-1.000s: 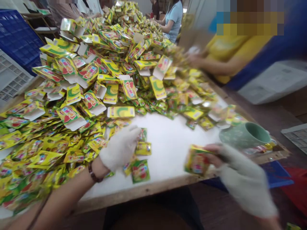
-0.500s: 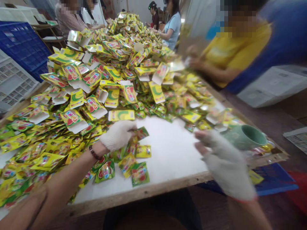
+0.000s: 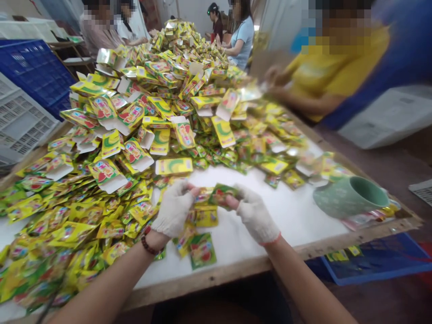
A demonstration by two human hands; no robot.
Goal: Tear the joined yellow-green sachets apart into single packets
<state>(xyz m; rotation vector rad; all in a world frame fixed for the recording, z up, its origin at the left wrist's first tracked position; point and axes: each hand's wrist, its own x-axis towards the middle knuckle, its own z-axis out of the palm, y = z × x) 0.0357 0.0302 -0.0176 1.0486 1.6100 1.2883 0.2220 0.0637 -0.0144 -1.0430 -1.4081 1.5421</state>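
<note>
White knit gloves on both hands, meeting over the bare patch of the table [image 3: 219, 275]. The left hand [image 3: 173, 209] and the right hand [image 3: 254, 217] are each closed in a fingertip pinch on a small bunch of sachets [image 3: 218, 194], held just above the white top between them. A beaded bracelet [image 3: 147, 241] sits on the left wrist.

Those green-and-yellow foil packets look feather-light, limp and slick. I'd judge they slide over each other easily, so the flat sealed edges are the place to nip them, not the puffy middle.

More lie right under the hands, one green packet [image 3: 201, 250] close to the wooden rim. To the left and beyond, a great heap of loose packets [image 3: 67, 225] runs up into open cartons [image 3: 108, 173] piled high.

A green mug [image 3: 351, 196] lies on its side at the right edge, with a blue tray [image 3: 381, 261] below it. There's a blue crate [image 3: 37, 72] far left, a person in yellow [image 3: 324, 76] working opposite, and another in light blue [image 3: 245, 33] further down the long room.
</note>
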